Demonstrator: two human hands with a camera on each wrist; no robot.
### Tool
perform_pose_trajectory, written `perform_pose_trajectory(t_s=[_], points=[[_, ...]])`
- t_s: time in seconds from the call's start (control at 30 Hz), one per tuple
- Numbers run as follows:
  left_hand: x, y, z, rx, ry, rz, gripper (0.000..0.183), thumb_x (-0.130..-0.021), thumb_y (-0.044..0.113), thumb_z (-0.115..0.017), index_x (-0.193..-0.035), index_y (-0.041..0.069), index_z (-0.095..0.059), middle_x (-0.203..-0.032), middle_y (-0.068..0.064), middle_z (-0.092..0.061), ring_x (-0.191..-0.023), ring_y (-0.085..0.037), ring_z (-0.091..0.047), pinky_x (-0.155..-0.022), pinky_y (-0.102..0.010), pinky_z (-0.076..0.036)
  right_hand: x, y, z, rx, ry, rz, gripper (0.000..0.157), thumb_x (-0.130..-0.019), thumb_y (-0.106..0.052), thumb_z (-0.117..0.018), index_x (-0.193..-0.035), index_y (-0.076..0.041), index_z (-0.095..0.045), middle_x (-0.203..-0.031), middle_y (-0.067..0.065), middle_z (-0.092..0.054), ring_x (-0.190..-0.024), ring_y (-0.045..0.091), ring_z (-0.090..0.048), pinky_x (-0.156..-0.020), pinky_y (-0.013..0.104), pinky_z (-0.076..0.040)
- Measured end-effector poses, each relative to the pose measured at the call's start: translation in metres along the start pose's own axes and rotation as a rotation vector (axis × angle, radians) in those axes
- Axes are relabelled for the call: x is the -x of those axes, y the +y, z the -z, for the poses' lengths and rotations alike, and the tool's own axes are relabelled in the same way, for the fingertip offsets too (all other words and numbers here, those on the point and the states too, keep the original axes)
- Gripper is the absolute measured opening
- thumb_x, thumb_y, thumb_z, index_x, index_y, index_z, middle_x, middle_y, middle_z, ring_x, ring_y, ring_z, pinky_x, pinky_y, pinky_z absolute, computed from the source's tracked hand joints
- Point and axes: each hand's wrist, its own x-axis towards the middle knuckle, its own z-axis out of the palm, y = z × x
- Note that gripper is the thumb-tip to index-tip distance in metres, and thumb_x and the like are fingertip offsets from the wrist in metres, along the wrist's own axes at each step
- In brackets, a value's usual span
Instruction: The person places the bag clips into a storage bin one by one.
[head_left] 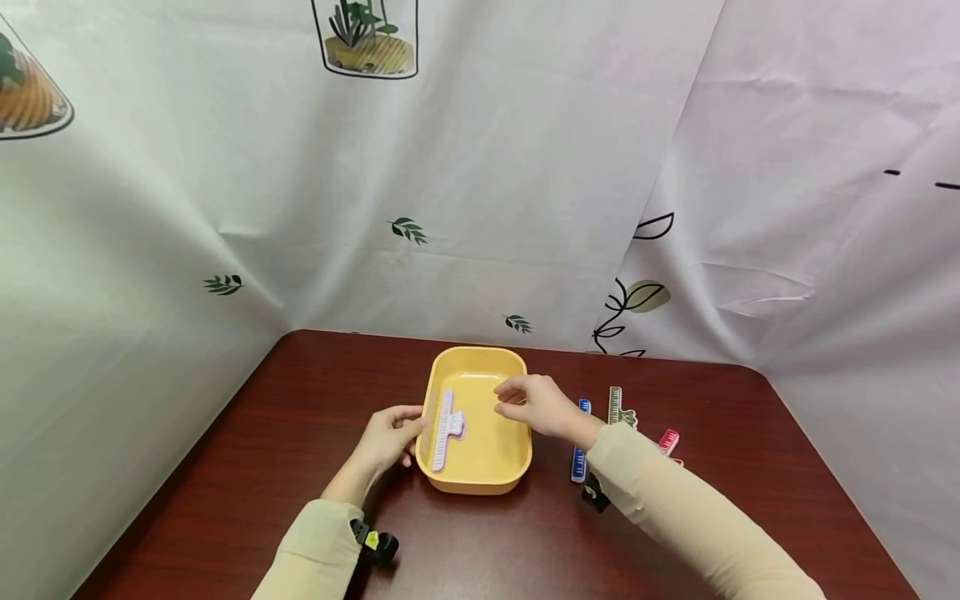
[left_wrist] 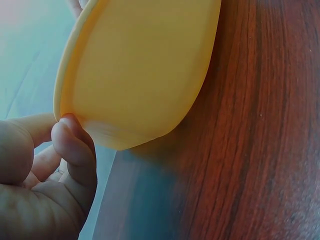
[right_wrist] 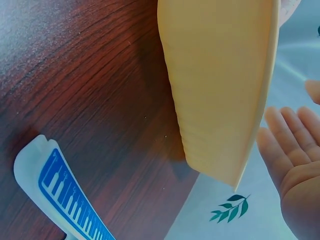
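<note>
While the left hand [head_left: 386, 437] pinches the left rim of the yellow tray [head_left: 491, 454], we find the right hand [head_left: 551, 408] above its right rim, fingers loosely bent, holding nothing. We note the blue clip [head_left: 578, 467] just outside that rim, nearer the right hand (long axis front to back, wrist partly hiding it). Green [head_left: 615, 406] and red clips [head_left: 668, 441] lie toward the table's [head_left: 772, 492] right edge. Bare tray floor remains right of the pink clip [head_left: 443, 433].

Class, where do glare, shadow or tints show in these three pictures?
Head view: white glint inside the yellow tray, soft sheen on the table; left wrist: shadow beside the tray, bluish tint at left; right wrist: pale glare on the table, upper left.
</note>
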Motion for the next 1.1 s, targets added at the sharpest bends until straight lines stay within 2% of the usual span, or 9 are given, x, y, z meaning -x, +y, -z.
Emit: perform_pose_trajectory(t_s=[0.17, 0.4, 0.7, 1.1], points=[[0.003, 0.004, 0.000, 0.010, -0.010, -0.006, 0.040, -0.091, 0.010, -0.060, -0.126, -0.008, -0.053, -0.075, -0.006, -0.060, -0.048, -0.009, -0.049, -0.039, -0.020, -0.042, 0.001, 0.000, 0.000, -0.008, 0.011, 0.012, 0.030, -0.086, -0.019, -0.068, -0.109, 0.000, -0.066, -0.098, 0.005, -0.069, -0.089, 0.015, -0.064, -0.079, 0.026, -0.056], [0.018, 0.024, 0.000, 0.008, -0.024, -0.020, 0.037, -0.091, 0.004, -0.056, -0.123, -0.013, -0.051, -0.076, -0.011, -0.059, -0.049, -0.010, -0.049, -0.040, -0.020, -0.043, 0.002, -0.002, 0.002, -0.010, 0.025, 0.021, 0.029, -0.086, -0.018, -0.068, -0.108, 0.000, -0.067, -0.098, 0.006, -0.069, -0.089, 0.015, -0.065, -0.079, 0.027, -0.056], [0.001, 0.003, -0.001, -0.008, 0.008, -0.007, 0.036, -0.090, 0.008, -0.059, -0.123, -0.006, -0.055, -0.075, -0.007, -0.058, -0.048, -0.010, -0.049, -0.039, -0.021, -0.043, 0.005, -0.002, 0.003, -0.023, 0.049, 0.020, 0.025, -0.086, -0.019, -0.069, -0.106, -0.003, -0.068, -0.099, 0.006, -0.069, -0.090, 0.015, -0.065, -0.077, 0.025, -0.056], [-0.001, 0.001, 0.000, -0.005, 0.002, -0.010, 0.037, -0.089, 0.008, -0.060, -0.123, -0.007, -0.055, -0.073, -0.005, -0.058, -0.049, -0.009, -0.048, -0.039, -0.020, -0.042, 0.007, -0.001, 0.004, -0.039, 0.064, 0.026, 0.026, -0.086, -0.018, -0.068, -0.106, -0.002, -0.067, -0.099, 0.007, -0.069, -0.088, 0.016, -0.065, -0.074, 0.023, -0.056]])
